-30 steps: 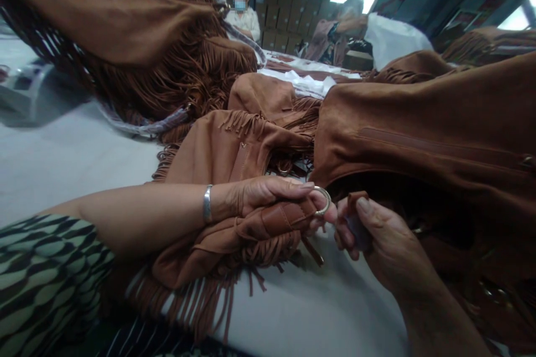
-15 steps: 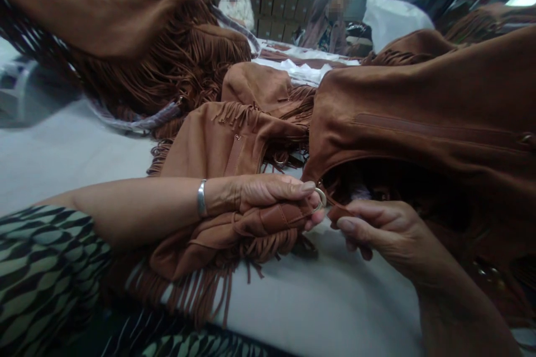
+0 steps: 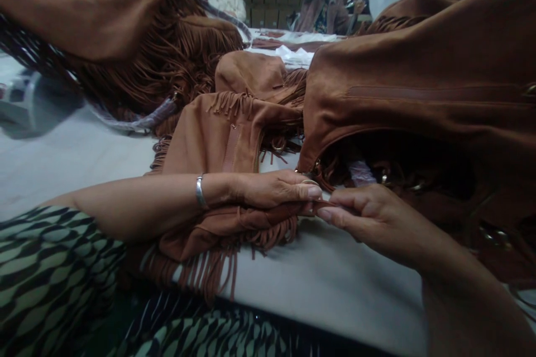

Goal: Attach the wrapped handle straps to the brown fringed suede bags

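My left hand (image 3: pixel 278 187), with a silver bracelet at the wrist, is closed on a metal ring (image 3: pixel 310 182) at the end of a brown fringed suede bag (image 3: pixel 226 231). That bag lies beneath my forearm at the front of the table. Pinched between the thumb and fingers of my right hand (image 3: pixel 371 213) is a narrow brown leather strap (image 3: pixel 329 204). It reaches across to the left fingertips, where the ring is partly hidden. Whether the strap passes through the ring, I cannot tell.
Another brown bag (image 3: pixel 209 139) lies just behind my left forearm. A large suede bag (image 3: pixel 402 78) rises at the right, and a fringed heap (image 3: pixel 125 28) at the left. Across the white table (image 3: pixel 285 273), two people (image 3: pixel 228 3) are at the back.
My right hand has moved left and the strap end now meets my left fingers. The ring, standing clear before, is tilted flatter under my left thumb. The camera view has shifted slightly.
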A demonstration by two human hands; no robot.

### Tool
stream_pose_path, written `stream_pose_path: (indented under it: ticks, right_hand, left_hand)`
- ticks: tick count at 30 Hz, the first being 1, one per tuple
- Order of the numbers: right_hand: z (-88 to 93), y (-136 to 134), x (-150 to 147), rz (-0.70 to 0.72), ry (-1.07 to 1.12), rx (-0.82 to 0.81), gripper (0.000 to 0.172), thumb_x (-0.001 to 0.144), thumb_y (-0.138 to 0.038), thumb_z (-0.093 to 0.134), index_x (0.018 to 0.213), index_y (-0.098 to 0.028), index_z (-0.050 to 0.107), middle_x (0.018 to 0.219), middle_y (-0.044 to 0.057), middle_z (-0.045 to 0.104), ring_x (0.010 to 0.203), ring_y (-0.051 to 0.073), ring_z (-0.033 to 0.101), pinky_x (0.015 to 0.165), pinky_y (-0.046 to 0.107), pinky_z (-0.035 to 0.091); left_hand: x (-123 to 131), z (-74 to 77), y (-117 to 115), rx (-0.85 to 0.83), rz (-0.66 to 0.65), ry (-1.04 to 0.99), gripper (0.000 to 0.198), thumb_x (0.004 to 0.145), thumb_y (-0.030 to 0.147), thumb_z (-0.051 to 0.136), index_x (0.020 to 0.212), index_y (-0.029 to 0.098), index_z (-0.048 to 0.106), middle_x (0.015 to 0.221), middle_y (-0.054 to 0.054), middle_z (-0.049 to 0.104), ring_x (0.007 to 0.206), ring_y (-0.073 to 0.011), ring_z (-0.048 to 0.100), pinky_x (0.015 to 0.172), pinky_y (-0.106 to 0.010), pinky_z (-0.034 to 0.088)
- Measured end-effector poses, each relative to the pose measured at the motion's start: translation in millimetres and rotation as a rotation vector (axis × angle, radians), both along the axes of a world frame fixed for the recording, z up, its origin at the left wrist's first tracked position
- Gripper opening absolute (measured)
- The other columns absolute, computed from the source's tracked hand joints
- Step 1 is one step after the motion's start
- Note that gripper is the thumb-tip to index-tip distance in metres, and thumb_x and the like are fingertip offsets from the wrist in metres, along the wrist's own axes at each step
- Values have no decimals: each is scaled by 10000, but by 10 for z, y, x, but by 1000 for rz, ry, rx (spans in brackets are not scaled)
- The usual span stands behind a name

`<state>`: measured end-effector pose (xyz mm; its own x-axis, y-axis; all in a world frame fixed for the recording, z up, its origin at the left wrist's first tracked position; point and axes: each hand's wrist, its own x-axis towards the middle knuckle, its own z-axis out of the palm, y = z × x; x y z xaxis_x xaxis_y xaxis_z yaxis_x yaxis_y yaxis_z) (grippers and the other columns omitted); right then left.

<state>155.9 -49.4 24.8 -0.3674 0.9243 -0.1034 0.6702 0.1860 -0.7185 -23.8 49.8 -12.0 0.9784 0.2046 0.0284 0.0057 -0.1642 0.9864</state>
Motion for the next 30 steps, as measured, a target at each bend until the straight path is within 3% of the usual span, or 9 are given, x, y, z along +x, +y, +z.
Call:
stream_pose_path:
  ticks: [12, 19, 26, 30]
  right_hand:
    - [-54, 20, 3, 1, -29, -26, 349, 847, -353, 496, 555, -166, 534, 539, -27, 378, 489, 90, 343, 448, 224, 247]
    - [-86, -5, -79, -51, -137, 40, 351, 848, -369, 484, 561, -176, 549, 530, -11, 430, 495, 113, 403, 461, 247, 252]
    - [-97, -57, -190, -89, -285, 208, 261, 857, -334, 494, 697, -200, 650, 626, 32, 635, 566, 171, 550, 527, 278, 328]
    - [-81, -51, -170, -26, -135, 192, 264, 894, -360, 473, 775, -205, 651, 701, 38, 657, 624, 173, 586, 561, 275, 376]
  left_hand:
    - [-45, -2, 15, 186, -43, 33, 474, 930, 540, 306, 772, 147, 521, 751, -15, 504, 705, -123, 457, 692, -228, 424]
    - [-34, -42, 18, 375, 11, -5, 464, 959, 458, 244, 715, 154, 496, 703, -7, 494, 671, -113, 454, 683, -214, 393]
    - [-32, -63, 43, 245, 61, 11, 497, 956, 498, 253, 733, 146, 525, 711, -14, 538, 675, -114, 492, 667, -218, 421]
    - [-23, -95, 50, 247, 61, -10, 549, 933, 571, 250, 681, 153, 501, 688, -13, 519, 657, -114, 472, 661, -223, 416]
